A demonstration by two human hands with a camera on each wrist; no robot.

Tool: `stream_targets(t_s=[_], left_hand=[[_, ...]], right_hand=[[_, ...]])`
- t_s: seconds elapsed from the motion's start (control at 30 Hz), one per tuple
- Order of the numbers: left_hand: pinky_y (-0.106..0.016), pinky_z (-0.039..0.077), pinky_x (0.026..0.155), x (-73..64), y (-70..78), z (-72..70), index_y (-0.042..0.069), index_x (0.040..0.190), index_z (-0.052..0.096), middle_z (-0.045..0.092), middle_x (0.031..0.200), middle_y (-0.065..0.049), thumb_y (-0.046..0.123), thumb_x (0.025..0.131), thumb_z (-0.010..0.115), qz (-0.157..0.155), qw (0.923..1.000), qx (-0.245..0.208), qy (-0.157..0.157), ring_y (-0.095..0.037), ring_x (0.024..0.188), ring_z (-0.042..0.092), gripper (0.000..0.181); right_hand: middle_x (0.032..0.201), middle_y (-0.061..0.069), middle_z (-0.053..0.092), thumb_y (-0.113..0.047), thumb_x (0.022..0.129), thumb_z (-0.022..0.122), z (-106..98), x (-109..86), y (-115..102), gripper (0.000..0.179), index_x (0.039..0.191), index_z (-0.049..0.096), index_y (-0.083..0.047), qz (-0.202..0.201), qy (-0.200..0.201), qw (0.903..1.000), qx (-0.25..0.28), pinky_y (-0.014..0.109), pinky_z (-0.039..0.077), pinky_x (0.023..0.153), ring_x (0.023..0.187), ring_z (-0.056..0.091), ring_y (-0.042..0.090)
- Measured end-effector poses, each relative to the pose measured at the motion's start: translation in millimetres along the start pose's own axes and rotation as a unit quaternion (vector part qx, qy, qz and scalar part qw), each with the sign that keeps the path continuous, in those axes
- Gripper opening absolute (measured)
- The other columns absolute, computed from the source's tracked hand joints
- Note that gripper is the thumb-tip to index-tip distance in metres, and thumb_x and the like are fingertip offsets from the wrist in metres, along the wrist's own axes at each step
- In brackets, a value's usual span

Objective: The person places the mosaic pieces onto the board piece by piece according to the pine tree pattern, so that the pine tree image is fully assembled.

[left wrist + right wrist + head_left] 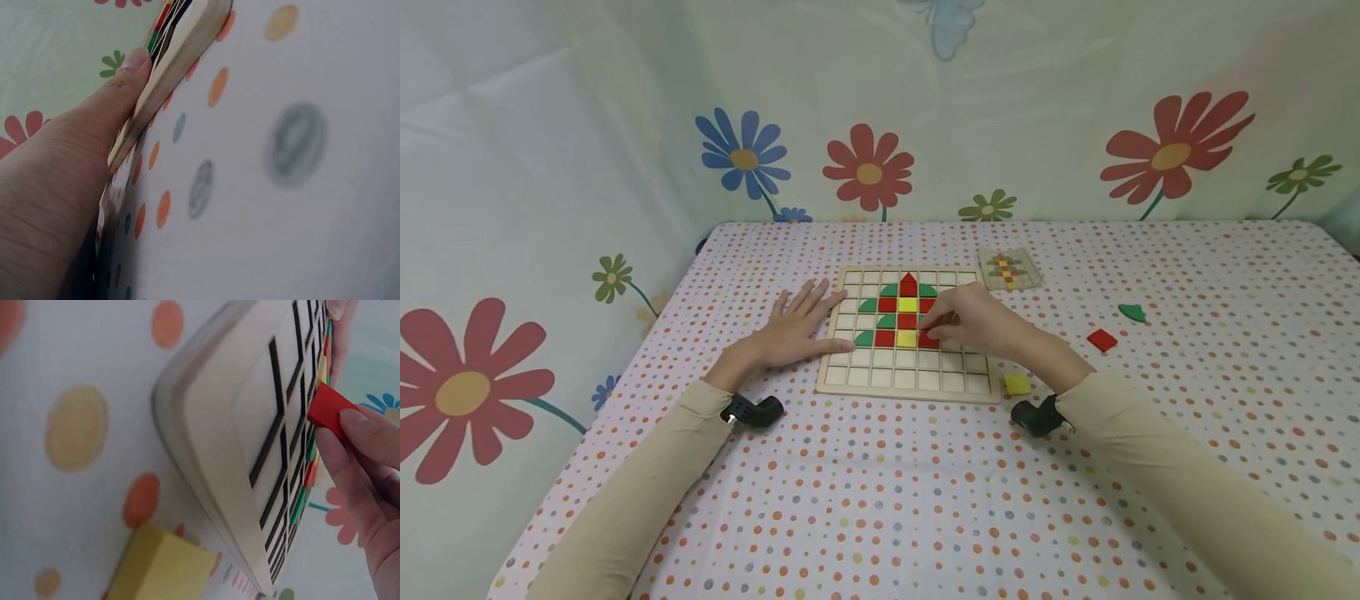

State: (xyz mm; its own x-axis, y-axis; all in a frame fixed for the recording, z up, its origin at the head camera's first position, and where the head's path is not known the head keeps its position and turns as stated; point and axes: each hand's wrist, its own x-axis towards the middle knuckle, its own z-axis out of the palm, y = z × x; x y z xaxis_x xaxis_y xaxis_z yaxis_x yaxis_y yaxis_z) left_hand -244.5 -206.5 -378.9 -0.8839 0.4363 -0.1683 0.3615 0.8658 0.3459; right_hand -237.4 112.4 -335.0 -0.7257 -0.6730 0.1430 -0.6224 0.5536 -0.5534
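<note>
A wooden grid board [910, 395] lies on the table, partly filled with red, yellow and green tiles in a tree-like pattern. My left hand [790, 329] rests at the board's left edge with its fingers spread; in the left wrist view its thumb [128, 78] lies against the wooden rim. Over the right part of the pattern, my right hand [981, 321] pinches a red square tile [328, 409] between thumb and fingers. That tile is tilted, its lower edge right at the grid beside a yellow tile. Part of the pattern's right side is hidden behind this hand.
A pattern card [1032, 271] showing the same kind of design lies behind the board's right corner. Loose on the spotted tablecloth to the right are a yellow square tile [1017, 384], a red square tile [1102, 340] and a green rounded tile [1132, 312].
</note>
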Motion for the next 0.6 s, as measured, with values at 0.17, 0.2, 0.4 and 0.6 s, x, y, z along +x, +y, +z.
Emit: stream_targets(t_s=[0.17,0.2,0.4,0.6], left_hand=[[-0.06,-0.015,0.123,-0.5,-0.9,-1.1,0.023,0.171,0.01,-0.006,0.176,-0.011,0.073,0.096,0.053,0.0,1.0,-0.002,0.0,-0.031,0.161,-0.015,0.1],[-0.06,-0.016,0.123,-0.5,-0.6,-1.8,0.023,0.171,0.01,-0.006,0.176,-0.011,0.071,0.097,0.055,-0.001,1.0,-0.004,0.0,-0.031,0.161,-0.015,0.099],[-0.06,-0.016,0.123,0.4,-1.9,-1.8,0.023,0.171,0.009,-0.007,0.176,-0.011,0.067,0.098,0.055,0.0,1.0,-0.002,-0.004,-0.03,0.161,-0.015,0.097],[-0.06,-0.016,0.123,2.3,-5.6,2.4,0.023,0.171,0.008,-0.006,0.176,-0.011,0.089,0.089,0.043,0.009,1.0,0.0,0.004,-0.031,0.161,-0.015,0.111]], right_hand=[[0.098,0.01,0.078,0.006,0.089,0.08,4.2,4.0,-1.5,0.014,0.101,0.083,0.002,-0.001,0.002,0.9996,-0.026,0.036,0.062,0.081,0.095,0.072,0.026],[0.097,0.01,0.077,0.006,0.088,0.08,4.3,4.6,-1.9,0.014,0.101,0.083,0.002,-0.002,0.001,0.9995,-0.032,0.036,0.062,0.081,0.094,0.072,0.027],[0.094,0.011,0.075,0.008,0.086,0.081,5.5,7.6,-4.7,0.015,0.1,0.082,0.004,-0.004,-0.006,0.9985,-0.054,0.031,0.062,0.076,0.091,0.071,0.026],[0.097,0.012,0.074,0.007,0.088,0.079,5.5,8.2,-7.2,0.015,0.103,0.082,0.005,0.016,-0.02,0.9976,-0.064,0.031,0.061,0.076,0.092,0.07,0.026]])
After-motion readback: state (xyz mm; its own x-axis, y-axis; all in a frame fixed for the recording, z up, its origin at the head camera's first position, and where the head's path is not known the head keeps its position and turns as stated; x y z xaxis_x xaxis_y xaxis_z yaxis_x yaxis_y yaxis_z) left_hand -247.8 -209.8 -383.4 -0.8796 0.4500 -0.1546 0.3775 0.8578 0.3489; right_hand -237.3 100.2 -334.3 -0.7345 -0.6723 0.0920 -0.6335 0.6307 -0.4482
